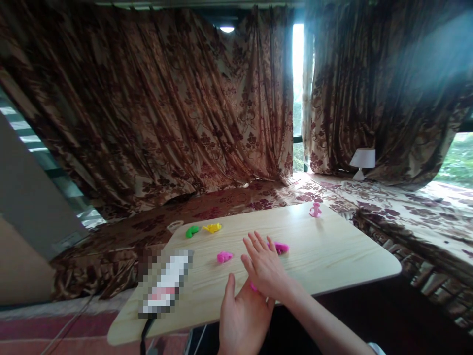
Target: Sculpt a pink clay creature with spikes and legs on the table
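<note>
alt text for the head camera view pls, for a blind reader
A person's right hand lies across their left hand, with something pink partly visible between them, at a pale table with a green shape, a yellow shape and pink shapes; patterned curtains hang behind.

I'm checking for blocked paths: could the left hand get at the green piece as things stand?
Probably yes: bare tabletop leads from the left hand to the green piece. The right hand lies across the left, though, and may have to lift first.
</note>
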A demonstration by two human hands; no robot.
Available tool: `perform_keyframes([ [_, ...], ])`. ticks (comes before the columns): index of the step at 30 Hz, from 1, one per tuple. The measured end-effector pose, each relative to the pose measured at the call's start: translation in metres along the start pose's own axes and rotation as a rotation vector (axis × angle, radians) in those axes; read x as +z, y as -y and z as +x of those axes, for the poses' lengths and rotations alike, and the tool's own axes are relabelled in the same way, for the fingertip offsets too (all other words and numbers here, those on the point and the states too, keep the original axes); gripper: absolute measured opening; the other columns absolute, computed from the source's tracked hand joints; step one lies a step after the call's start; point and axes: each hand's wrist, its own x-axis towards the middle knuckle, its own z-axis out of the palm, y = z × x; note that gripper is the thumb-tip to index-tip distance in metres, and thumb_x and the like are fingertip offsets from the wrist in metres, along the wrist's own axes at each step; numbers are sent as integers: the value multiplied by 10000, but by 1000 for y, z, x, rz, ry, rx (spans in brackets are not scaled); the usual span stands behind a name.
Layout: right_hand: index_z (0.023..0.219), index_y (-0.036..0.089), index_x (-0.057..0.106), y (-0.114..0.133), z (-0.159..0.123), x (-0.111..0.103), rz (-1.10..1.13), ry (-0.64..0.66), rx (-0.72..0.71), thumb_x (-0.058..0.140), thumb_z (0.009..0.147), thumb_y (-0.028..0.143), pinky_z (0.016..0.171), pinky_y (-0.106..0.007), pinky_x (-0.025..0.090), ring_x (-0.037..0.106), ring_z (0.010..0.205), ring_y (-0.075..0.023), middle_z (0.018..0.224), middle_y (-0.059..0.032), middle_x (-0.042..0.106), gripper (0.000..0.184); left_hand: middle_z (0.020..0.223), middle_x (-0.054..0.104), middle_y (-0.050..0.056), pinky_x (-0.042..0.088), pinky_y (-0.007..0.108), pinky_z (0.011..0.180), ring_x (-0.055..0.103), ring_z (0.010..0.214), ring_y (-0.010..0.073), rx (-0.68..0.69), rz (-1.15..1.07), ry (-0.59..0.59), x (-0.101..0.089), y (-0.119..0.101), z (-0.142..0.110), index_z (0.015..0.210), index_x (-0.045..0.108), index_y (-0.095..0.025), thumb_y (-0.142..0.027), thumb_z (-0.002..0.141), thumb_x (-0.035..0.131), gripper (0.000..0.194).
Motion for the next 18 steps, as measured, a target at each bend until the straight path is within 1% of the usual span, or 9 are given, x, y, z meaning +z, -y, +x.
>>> perform_keyframes([
  [3, 1377, 128, 387, 12, -16, 0, 26, 32, -86, 325, 953, 360, 1112, -485, 133, 219, 1371, -236, 1452, -110, 357, 488, 1435, 396, 80, 94, 378, 1133, 183, 1390, 187, 29, 42, -38, -10, -8, 5, 1322, 471, -176, -547, 909, 178, 628],
  [5, 1410, 156, 330, 25, -29, 1, 75, 77, -201, 374, 935, 380, 1129, -438, 119, 187, 1381, -212, 1476, -69, 316, 527, 1434, 403, -2, 79, 350, 1136, 145, 1395, 142, 59, 69, -56, -20, -11, 8, 1311, 481, -256, -532, 911, 167, 578],
  [7, 1426, 173, 293, 31, -33, 2, 112, 103, -250, 402, 921, 391, 1132, -426, 126, 155, 1389, -208, 1492, -53, 281, 561, 1435, 392, -63, 78, 367, 1136, 110, 1398, 134, 87, 71, -60, -25, -10, 8, 1295, 486, -330, -525, 910, 169, 536],
  [9, 1418, 157, 313, 29, -30, 3, 104, 104, -177, 378, 930, 384, 1121, -456, 142, 169, 1386, -227, 1485, -80, 291, 543, 1444, 377, -53, 77, 388, 1136, 91, 1401, 154, 72, 61, -48, -24, -8, 7, 1300, 484, -316, -547, 902, 178, 553],
  [11, 1404, 121, 339, 26, -26, 2, 86, 101, -85, 333, 945, 383, 1111, -492, 141, 194, 1378, -250, 1471, -122, 307, 529, 1458, 357, 2, 68, 401, 1137, 85, 1403, 180, 15, 55, -39, -19, -7, 4, 1324, 467, -245, -589, 887, 182, 625],
  [13, 1409, 107, 327, 27, -28, 0, 103, 101, -93, 328, 943, 409, 1115, -496, 113, 179, 1382, -254, 1478, -132, 284, 555, 1466, 340, 15, 55, 408, 1138, 70, 1405, 180, 23, 91, -72, -16, -8, 0, 1344, 439, -225, -594, 885, 169, 647],
  [16, 1438, 149, 258, 35, -37, -3, 178, 151, -282, 388, 915, 438, 1130, -458, 75, 127, 1394, -224, 1505, -84, 229, 611, 1471, 302, -116, 43, 367, 1142, 0, 1401, 121, 177, 170, -147, -16, -11, -4, 1338, 416, -355, -515, 909, 149, 530],
  [17, 1442, 159, 244, 36, -38, -3, 191, 164, -314, 401, 909, 440, 1131, -452, 73, 124, 1395, -219, 1508, -74, 224, 622, 1465, 292, -161, 44, 347, 1142, -15, 1398, 102, 216, 181, -156, -16, -11, -6, 1323, 418, -400, -496, 913, 149, 500],
  [18, 1442, 165, 245, 36, -37, -3, 192, 165, -302, 398, 911, 433, 1130, -455, 75, 129, 1394, -220, 1507, -70, 229, 614, 1461, 288, -178, 46, 339, 1142, -13, 1398, 98, 225, 184, -154, -16, -10, -6, 1312, 425, -419, -495, 912, 156, 487],
])
